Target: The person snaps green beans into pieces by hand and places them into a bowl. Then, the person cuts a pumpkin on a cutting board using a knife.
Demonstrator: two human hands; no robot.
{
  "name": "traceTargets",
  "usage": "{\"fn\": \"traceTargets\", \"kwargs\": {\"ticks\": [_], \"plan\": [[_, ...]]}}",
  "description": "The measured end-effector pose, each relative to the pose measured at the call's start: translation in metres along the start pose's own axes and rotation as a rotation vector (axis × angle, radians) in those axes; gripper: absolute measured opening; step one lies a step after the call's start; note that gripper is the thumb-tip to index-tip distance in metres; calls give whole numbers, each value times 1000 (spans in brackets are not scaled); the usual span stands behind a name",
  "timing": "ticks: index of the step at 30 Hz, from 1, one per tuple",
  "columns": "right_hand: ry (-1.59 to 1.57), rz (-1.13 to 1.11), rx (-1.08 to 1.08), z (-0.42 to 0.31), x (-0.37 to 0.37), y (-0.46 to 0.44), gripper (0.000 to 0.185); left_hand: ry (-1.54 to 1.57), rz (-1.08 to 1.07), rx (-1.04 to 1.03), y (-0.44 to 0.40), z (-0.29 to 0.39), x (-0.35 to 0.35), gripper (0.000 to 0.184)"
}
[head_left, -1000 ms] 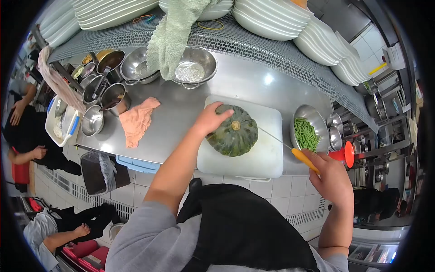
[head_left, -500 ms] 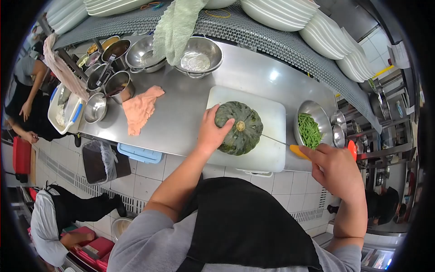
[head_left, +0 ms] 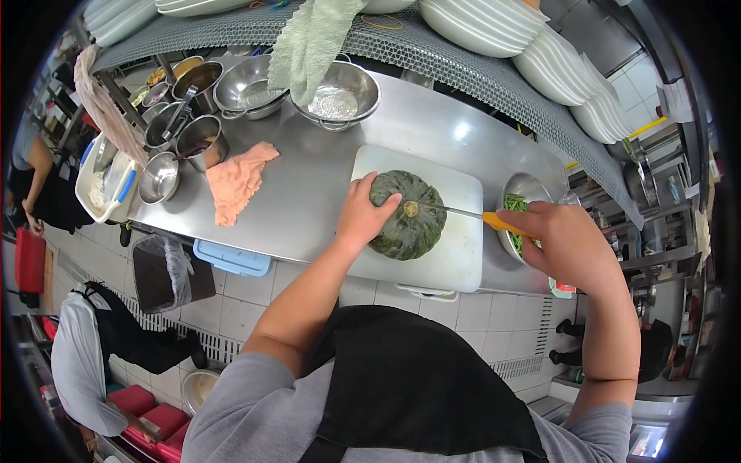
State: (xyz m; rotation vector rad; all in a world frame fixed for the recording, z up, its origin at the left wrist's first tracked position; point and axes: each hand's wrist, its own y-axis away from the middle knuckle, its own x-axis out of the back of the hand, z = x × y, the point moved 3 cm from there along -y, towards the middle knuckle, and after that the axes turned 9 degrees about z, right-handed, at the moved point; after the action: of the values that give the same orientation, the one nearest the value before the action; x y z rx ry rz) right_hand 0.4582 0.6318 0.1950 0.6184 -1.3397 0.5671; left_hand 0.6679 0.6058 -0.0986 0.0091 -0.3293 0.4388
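A dark green pumpkin (head_left: 407,231) sits stem up on a white cutting board (head_left: 460,258). Pressed against its left side, my left hand (head_left: 363,214) grips it with the thumb across the top. My right hand (head_left: 573,241) is wrapped round the orange handle of a knife (head_left: 494,221). The blade points left over the pumpkin's right side, its tip close to the stem; I cannot tell how deep it sits in the rind. Behind my right hand, a metal bowl (head_left: 529,185) of cut green beans (head_left: 513,203) is partly hidden.
An orange cloth (head_left: 238,185) lies left on the steel counter (head_left: 309,216). Metal colanders (head_left: 336,96) and pots (head_left: 203,143) stand behind it. Plates (head_left: 482,23) are stacked on the shelf above, where a pale green cloth (head_left: 312,50) hangs. Other people stand at left and right.
My right hand has raised the knife away from me, and its blade has come from the pumpkin's lower right side to near the stem. My left hand stays on the pumpkin.
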Motion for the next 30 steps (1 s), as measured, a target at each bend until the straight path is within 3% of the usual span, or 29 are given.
{"fn": "traceTargets", "kwargs": {"ticks": [21,30], "plan": [[305,-191,277,-17,33,-58,42,-35,-64,44,-10,-2,1,74],[273,-182,329,-17,40,-73,42,-35,-62,36,-10,-2,0,75]]}}
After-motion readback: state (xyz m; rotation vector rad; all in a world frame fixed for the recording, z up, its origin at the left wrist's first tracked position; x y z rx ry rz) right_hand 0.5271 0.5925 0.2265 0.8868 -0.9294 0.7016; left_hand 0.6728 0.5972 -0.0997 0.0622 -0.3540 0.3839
